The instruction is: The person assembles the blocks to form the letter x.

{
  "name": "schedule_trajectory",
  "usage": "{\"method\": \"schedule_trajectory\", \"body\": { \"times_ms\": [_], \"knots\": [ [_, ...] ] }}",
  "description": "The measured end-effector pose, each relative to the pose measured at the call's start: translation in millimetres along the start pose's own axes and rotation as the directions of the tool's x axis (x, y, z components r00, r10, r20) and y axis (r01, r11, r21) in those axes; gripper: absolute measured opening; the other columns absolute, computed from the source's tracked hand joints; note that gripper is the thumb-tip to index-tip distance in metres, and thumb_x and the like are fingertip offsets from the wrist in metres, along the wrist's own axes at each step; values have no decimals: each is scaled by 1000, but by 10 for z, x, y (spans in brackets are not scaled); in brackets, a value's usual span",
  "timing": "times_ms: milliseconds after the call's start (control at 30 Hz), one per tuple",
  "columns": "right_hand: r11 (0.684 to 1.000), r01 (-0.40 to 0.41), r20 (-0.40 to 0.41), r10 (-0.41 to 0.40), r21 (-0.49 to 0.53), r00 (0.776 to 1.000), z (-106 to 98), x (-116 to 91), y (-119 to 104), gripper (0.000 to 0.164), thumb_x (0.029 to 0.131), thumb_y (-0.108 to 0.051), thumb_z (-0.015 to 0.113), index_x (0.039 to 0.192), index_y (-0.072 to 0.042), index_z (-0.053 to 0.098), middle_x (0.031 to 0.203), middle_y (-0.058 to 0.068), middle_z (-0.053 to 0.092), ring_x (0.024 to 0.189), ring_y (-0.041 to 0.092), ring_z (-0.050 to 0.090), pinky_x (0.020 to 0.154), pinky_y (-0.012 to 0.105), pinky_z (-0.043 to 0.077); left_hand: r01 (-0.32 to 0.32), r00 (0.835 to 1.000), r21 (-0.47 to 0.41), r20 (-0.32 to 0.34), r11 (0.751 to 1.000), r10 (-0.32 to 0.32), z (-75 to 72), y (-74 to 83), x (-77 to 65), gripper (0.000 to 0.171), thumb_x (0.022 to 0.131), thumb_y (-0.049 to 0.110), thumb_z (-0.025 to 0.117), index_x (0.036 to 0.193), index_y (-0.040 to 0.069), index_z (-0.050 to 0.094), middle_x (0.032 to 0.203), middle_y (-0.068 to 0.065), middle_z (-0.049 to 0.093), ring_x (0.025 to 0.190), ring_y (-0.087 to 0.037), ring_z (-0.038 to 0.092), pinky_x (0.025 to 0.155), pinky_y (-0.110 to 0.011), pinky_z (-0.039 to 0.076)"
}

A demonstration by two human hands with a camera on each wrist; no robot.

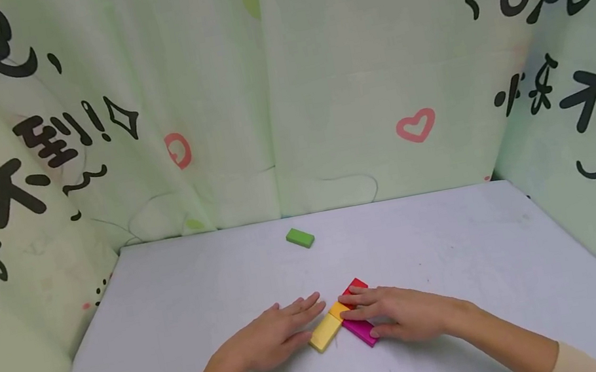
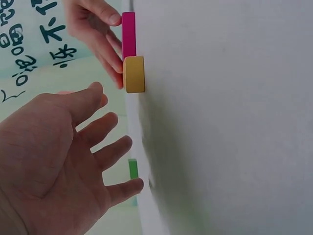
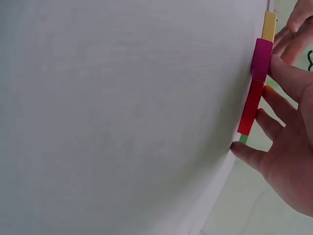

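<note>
Several coloured blocks lie together on the table, forming a slanted row with a branch. In the head view a yellow block (image 1: 325, 333) is at the lower left, followed by an orange block (image 1: 337, 311) and a red block (image 1: 356, 283). A magenta block (image 1: 359, 331) angles off to the lower right. My right hand (image 1: 410, 312) rests over the group, fingers spread on the red and orange blocks, thumb at the magenta block (image 3: 261, 58). Beside the yellow block (image 2: 135, 74), my left hand (image 1: 273, 336) hovers with fingers extended, holding nothing.
A single green block (image 1: 300, 238) lies farther back on the white table (image 1: 200, 276). Light green printed curtains (image 1: 338, 72) with black characters enclose the back and both sides of the table.
</note>
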State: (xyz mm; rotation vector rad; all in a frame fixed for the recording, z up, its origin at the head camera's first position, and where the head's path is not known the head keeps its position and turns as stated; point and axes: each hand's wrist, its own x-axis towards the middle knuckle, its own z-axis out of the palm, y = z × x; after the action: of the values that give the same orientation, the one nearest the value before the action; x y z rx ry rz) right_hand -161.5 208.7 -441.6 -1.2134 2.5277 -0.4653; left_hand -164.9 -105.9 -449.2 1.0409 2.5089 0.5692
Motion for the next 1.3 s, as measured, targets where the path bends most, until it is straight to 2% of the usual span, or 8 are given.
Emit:
{"method": "schedule_trajectory", "body": {
  "times_ms": [533, 733, 967, 1133, 1300],
  "knots": [
    [997, -34, 27, 32, 73, 999, 46, -25, 36, 55, 105, -22, 62, 158, -28, 47, 170, -4, 33, 160, 29, 24, 123, 60, 29, 22, 1000, 0, 14, 1000, -22, -87, -76, 67, 58, 110, 32, 52, 164, 27, 34, 173, 7, 26, 158, -24, 30, 124, -64, 27],
    [996, -37, 31, 35, 85, 999, 52, -4, 75, 56, 105, -22, 62, 158, -30, 46, 171, -6, 31, 161, 26, 21, 124, 59, 29, 30, 999, -16, -11, 999, -30, -126, -169, 118, 57, 109, 28, 54, 163, 23, 38, 172, 2, 30, 158, -24, 31, 125, -63, 26],
    [995, -24, 15, 22, 96, 1000, 38, -7, 60, 55, 105, -21, 62, 158, -29, 48, 171, -4, 33, 161, 29, 23, 122, 61, 30, 40, 999, -6, -33, 999, -40, -171, -266, 188, 56, 108, 25, 57, 161, 21, 41, 170, -2, 35, 157, -25, 34, 125, -61, 27],
    [995, -4, 1, 4, 103, 1000, 49, -14, 67, 54, 105, -19, 63, 157, -27, 49, 170, -2, 35, 160, 32, 25, 121, 63, 32, 56, 997, -8, -48, 998, -56, -216, -334, 236, 56, 107, 24, 59, 160, 22, 43, 169, -4, 37, 155, -27, 37, 124, -57, 33],
    [991, -30, 18, 28, 128, 999, 55, -11, 84, 56, 104, -20, 63, 157, -31, 49, 170, -7, 34, 161, 27, 24, 122, 59, 33, 58, 996, -23, -64, 998, -59, -261, -428, 282, 55, 107, 23, 60, 160, 22, 45, 168, -6, 39, 155, -29, 38, 122, -52, 37]
  ]
}}
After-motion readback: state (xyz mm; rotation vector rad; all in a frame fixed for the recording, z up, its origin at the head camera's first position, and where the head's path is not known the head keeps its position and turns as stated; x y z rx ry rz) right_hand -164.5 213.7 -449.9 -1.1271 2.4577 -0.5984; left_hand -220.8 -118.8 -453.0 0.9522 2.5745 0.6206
